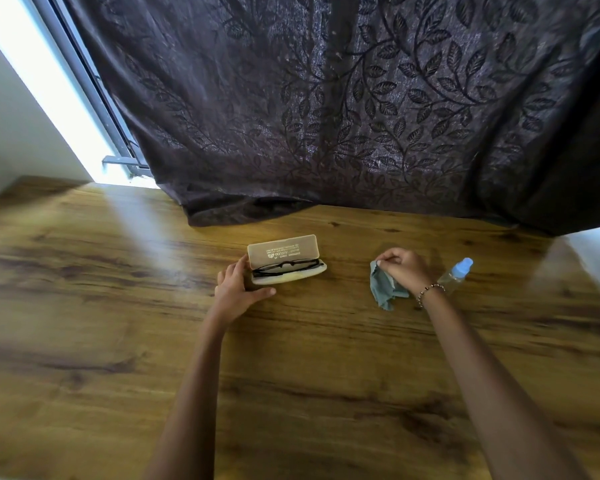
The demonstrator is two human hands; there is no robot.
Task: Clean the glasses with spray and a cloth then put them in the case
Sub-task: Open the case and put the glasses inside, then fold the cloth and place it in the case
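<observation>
A cream glasses case (284, 254) lies open on the wooden table (118, 306), its lid standing up. Dark-framed glasses (286, 265) lie folded inside it. My left hand (238, 289) rests at the case's left end, fingers against its side and thumb stretched along the table in front of it. To the right, my right hand (404, 268) pinches a crumpled blue-grey cloth (381, 289), which hangs down onto the table. A clear spray bottle (454, 273) with a light blue cap lies on its side just right of that hand.
A dark leaf-patterned curtain (326, 116) hangs behind the table, its hem lying on the far edge. A bright window strip (49, 81) shows at the upper left. The table's right edge is near the bottle.
</observation>
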